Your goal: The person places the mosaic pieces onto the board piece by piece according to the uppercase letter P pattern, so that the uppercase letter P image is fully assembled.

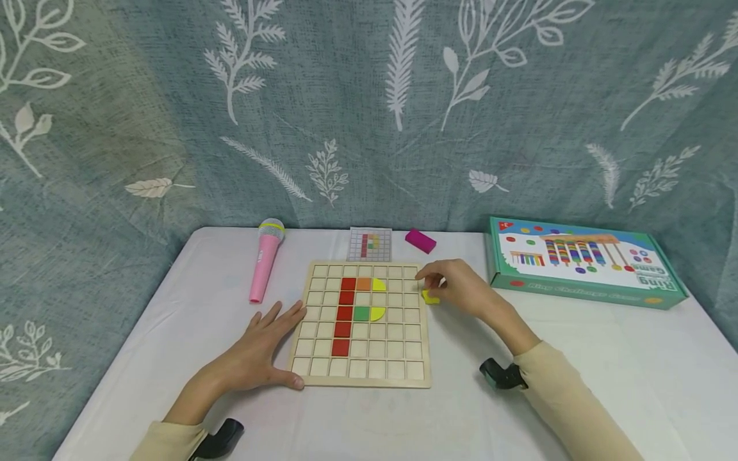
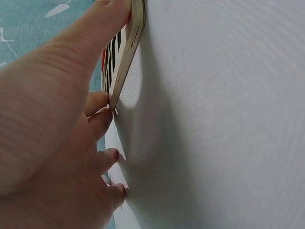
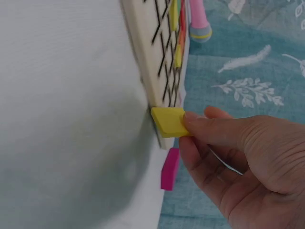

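A wooden grid board [image 1: 368, 382] lies flat on the table. Several red square tiles [image 1: 344, 313] form a column in it, with an orange square [image 1: 364, 283], a green square [image 1: 361, 313] and two yellow rounded tiles [image 1: 378, 285] to their right. Along the board's left side, my left hand [image 1: 248, 362] rests with fingers spread, thumb at the lower left corner and fingertips against the edge. Just off the right edge, my right hand [image 1: 461, 291] pinches a yellow tile [image 3: 169, 122] between thumb and fingers. The tile's far end is hidden by the fingers.
Behind the board lie a pattern card [image 1: 354, 246] and a magenta block [image 1: 421, 241]. A pink toy microphone [image 1: 265, 262] is at the back left. The green game box [image 1: 588, 266] occupies the back right. A patterned curtain [image 1: 357, 115] hangs behind the white-covered table [image 1: 369, 426].
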{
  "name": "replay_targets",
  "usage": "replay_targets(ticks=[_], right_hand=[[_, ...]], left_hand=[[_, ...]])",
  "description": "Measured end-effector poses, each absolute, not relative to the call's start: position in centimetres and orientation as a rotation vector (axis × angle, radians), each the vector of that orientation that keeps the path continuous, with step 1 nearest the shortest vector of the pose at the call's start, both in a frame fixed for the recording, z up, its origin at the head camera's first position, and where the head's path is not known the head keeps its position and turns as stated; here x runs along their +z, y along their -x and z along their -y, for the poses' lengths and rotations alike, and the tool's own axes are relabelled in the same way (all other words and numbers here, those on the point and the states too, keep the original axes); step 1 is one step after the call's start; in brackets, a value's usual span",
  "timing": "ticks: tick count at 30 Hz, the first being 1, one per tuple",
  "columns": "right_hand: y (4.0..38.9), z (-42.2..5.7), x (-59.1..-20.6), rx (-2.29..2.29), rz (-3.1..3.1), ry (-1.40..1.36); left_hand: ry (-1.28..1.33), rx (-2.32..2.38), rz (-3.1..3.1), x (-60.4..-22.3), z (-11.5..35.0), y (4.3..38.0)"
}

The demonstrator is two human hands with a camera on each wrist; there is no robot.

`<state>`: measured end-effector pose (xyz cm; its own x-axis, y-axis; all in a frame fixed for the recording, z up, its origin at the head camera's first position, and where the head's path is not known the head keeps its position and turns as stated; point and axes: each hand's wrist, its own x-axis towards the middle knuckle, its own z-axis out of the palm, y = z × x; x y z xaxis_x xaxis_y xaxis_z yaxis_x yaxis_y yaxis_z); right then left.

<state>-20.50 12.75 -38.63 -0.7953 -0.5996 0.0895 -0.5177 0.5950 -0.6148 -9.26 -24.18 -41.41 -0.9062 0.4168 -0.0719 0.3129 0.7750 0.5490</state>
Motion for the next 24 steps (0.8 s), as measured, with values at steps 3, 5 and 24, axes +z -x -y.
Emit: replay_targets(ticks=[3,5,24], right_hand=[[20.5,-12.3,-38.2,-0.953,-2.699,0.967],[20.6,-11.9,-38.0,-0.942,-2.700,0.977],[20.7,-7.2,-38.1,-1.007,-2.609,1.021]], left_hand=[[-0.579,0.817,-2.777,-41.5,24.2,9.2],[-0.579,0.821,-2.776,-41.5,24.2,9.2],[-0.566,0.811,-2.777,-41.6,24.2,9.1]])
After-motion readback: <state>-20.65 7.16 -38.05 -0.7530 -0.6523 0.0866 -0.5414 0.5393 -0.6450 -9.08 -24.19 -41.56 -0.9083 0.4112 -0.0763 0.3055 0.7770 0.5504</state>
